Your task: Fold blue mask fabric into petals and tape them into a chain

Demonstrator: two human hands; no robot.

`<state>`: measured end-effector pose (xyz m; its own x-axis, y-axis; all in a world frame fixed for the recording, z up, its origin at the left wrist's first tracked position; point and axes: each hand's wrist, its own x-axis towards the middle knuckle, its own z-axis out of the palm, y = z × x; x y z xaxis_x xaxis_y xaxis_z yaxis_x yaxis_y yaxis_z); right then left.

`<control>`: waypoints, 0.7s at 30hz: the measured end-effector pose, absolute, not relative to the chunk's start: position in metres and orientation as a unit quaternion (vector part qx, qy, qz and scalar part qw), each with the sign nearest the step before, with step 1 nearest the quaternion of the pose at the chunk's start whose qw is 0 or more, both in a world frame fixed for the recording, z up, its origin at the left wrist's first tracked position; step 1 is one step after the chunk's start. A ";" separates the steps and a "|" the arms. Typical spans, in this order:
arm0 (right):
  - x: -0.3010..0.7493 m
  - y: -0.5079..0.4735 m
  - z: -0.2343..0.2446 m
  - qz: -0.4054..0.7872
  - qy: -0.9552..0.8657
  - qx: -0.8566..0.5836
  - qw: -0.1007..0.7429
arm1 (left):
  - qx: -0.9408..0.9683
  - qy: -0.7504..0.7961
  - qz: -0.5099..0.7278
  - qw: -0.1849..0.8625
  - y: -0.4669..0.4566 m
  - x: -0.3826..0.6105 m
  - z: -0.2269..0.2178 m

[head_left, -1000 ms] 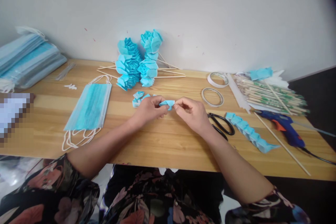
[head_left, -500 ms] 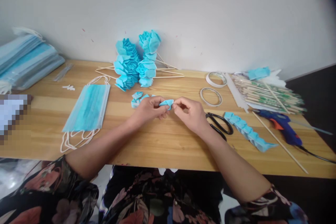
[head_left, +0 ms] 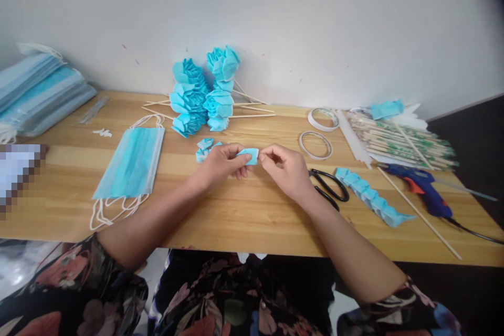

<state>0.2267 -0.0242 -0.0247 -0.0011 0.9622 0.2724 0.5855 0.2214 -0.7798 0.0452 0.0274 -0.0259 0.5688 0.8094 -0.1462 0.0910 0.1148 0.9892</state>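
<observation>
Between thumb and fingers, my left hand (head_left: pixel 222 164) pinches a small folded piece of blue mask fabric (head_left: pixel 250 156). At the fabric's right end, my right hand (head_left: pixel 284 168) is closed, its thumb and index finger pinching the edge. Just behind my left hand lie more folded blue pieces (head_left: pixel 205 149), partly hidden by it. Black-handled scissors (head_left: pixel 331 185) rest beside my right wrist, their blades covered by it. Farther right lies a folded blue fabric strip (head_left: pixel 368 195) with a row of pleated points.
Blue fabric flowers on sticks (head_left: pixel 191 97) stand against the wall. Face masks (head_left: pixel 128 163) lie left, near bagged masks (head_left: pixel 47 92). Tape rolls (head_left: pixel 302 143), bundled wooden sticks (head_left: pixel 405 142), a loose stick (head_left: pixel 419 211) and a blue glue gun (head_left: pixel 427 189) occupy the right side.
The blue piece in my hands has gone from a pointed, triangular fold to a flatter rectangular face. My left thumb now lies across it. Both hands stay in nearly the same place.
</observation>
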 end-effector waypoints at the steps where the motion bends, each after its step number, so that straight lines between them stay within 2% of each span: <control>1: 0.227 -0.024 -0.024 0.246 -0.657 -0.580 0.413 | 0.598 0.371 0.278 0.653 0.027 0.045 -0.026; 4: 0.229 -0.023 -0.021 0.319 -0.627 -0.561 0.435 | 0.587 0.370 0.281 0.663 0.027 0.045 -0.025; 8: 0.229 -0.022 -0.023 0.387 -0.620 -0.536 0.422 | 0.596 0.375 0.279 0.653 0.027 0.046 -0.025; 21: 0.227 -0.024 -0.018 0.339 -0.654 -0.542 0.405 | 0.672 0.382 0.262 0.578 0.027 0.043 -0.026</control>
